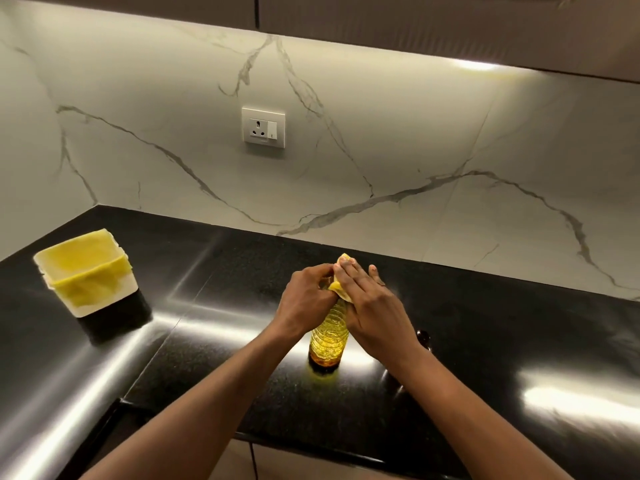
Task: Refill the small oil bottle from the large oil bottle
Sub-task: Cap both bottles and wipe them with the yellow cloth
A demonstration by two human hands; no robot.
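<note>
A clear ribbed oil bottle with yellow oil stands upright on the black counter, in the middle. My left hand grips its neck from the left, fingers curled. My right hand lies over a yellow piece at the bottle's top, fingers wrapped across it and thumb hidden. What that yellow piece is cannot be told, and the bottle's mouth is hidden by both hands. A small dark round object shows just beyond my right wrist, mostly hidden.
A white bin with a yellow liner stands at the counter's left. A marble wall with a socket rises behind. The counter's front edge runs below my forearms.
</note>
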